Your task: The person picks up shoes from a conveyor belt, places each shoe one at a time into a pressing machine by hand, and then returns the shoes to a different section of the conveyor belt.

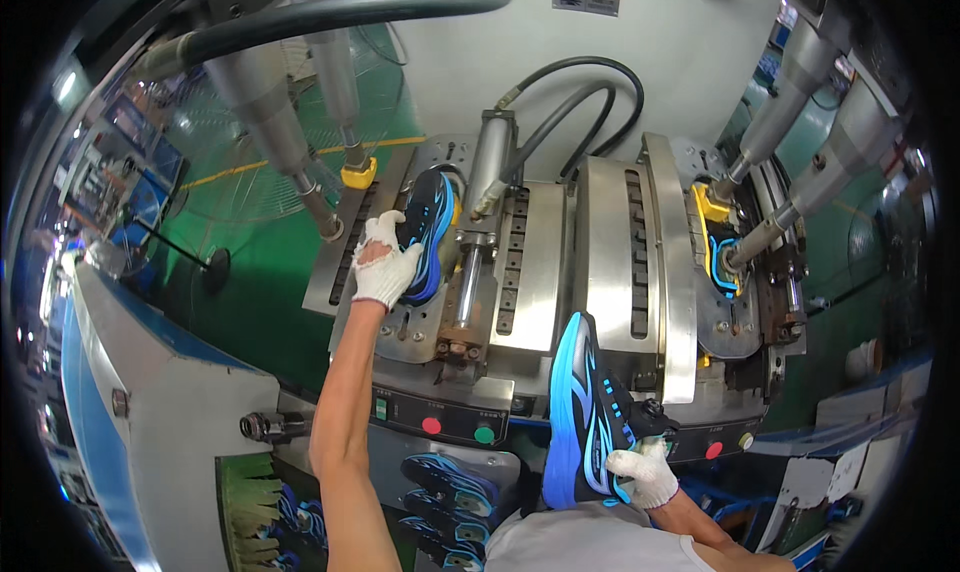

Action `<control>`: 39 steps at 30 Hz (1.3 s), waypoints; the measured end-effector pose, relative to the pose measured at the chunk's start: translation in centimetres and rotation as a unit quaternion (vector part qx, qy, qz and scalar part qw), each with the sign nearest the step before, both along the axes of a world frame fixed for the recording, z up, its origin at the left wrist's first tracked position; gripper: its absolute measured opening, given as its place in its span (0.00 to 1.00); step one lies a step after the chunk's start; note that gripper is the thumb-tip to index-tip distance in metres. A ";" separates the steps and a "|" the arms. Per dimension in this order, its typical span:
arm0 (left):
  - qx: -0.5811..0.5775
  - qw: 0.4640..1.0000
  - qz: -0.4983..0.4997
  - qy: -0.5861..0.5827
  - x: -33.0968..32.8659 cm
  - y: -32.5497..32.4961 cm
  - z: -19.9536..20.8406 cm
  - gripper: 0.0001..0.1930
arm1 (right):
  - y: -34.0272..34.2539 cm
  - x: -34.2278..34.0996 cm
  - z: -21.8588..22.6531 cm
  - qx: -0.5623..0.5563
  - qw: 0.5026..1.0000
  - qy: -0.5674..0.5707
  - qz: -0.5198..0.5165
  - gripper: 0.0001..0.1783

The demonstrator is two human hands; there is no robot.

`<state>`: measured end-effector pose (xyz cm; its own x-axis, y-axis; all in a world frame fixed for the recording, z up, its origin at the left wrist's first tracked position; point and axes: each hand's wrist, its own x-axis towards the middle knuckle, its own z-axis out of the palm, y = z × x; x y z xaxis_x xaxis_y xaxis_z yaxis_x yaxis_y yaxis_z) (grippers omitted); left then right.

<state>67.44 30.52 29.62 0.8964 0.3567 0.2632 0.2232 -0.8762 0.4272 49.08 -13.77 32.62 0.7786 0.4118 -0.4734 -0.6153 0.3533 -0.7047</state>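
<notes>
Left hand (388, 264), white-gloved, half-curled against black-and-blue shoe (430, 230) on grey metal plate (408, 346), left of centre; can't tell if it's gripping. Right hand (648, 472), same glove, closed on the lower end of a second black shoe with thick blue sole (585, 422), lower centre. Risks: pinched fingers if silver metal cylinder (493, 150) strokes; a loose hold could swing the second shoe into green round button (484, 435).

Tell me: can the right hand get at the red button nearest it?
Probably not freely: the red button looks close and uncovered, but the right hand is holding a black-and-blue shoe.
</notes>
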 end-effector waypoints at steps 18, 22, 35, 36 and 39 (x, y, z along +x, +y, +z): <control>-0.057 0.915 0.398 0.031 -53.5 -8.9 -3.5 0.24 | 39.6 30.6 -13.8 -0.379 0.889 -0.244 0.077 0.07; -0.060 0.803 0.550 0.221 -61.3 -15.1 -6.6 0.22 | 42.4 35.6 -19.9 -0.624 0.523 -0.548 0.193 0.12; -0.239 0.577 0.779 -0.054 -61.4 -30.9 -20.4 0.47 | 36.9 26.9 -10.6 -0.318 0.811 -0.424 0.248 0.32; -0.290 0.548 0.773 -0.136 -61.4 -31.1 -21.0 0.51 | 34.8 23.3 -10.6 -0.372 0.699 -0.605 0.078 0.41; -0.237 0.557 0.795 -0.023 -62.4 -32.9 -23.7 0.51 | 26.4 4.3 -6.1 -0.235 0.729 -0.602 0.228 0.42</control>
<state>5.07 -2.36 5.96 -0.6572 0.7294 -0.1900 0.5354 0.6291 0.5635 53.39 12.63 26.56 0.5796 0.7701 0.2667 0.5698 -0.1489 -0.8082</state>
